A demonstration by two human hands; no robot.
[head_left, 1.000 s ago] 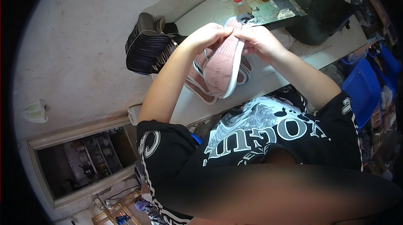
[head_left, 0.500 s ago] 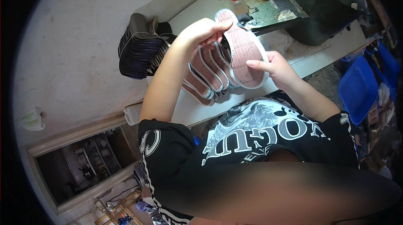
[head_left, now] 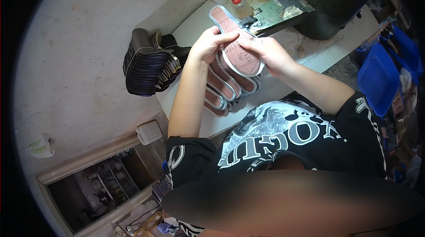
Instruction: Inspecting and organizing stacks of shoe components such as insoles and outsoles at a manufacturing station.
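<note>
Above the white table (head_left: pixel 327 60) and its row of overlapping pink soles (head_left: pixel 221 84), 1 held sole (head_left: pixel 242 53) tilts, its narrow end up and to the left. Compared with 0.5 s ago, the right hand (head_left: pixel 272 53) has shifted from the wide end toward the middle, so the sole seems to be gripped more closely for handling. Forearms converge from below, elbows apart; the left hand (head_left: pixel 206 46) pinches the opposite edge. Both grips are narrow, closed on the sole, the 2 thumbs (head_left: pixel 228 37) close together on its face.
</note>
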